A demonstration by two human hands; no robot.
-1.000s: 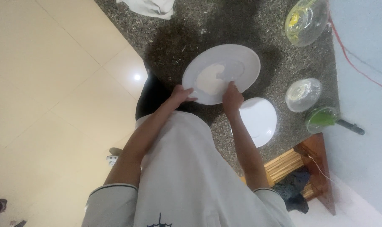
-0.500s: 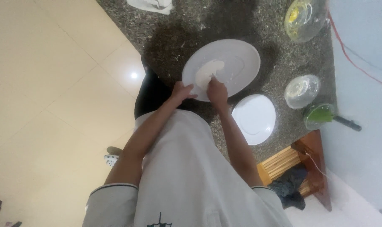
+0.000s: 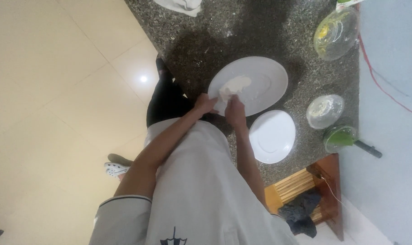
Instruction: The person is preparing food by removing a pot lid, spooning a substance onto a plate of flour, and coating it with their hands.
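From the head camera I see my left hand (image 3: 206,103) and right hand (image 3: 235,108) both pinching the pale dough (image 3: 233,86) at the near rim of the big white plate (image 3: 265,84) on the counter (image 3: 260,27).

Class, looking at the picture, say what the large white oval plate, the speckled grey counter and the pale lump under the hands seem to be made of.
Large white oval plate: probably glazed ceramic; smooth, uniform white. Speckled grey counter: likely polished granite; flecked grain. Pale lump: apparently soft dough; matt, irregular, pressed by left hand and right hand.
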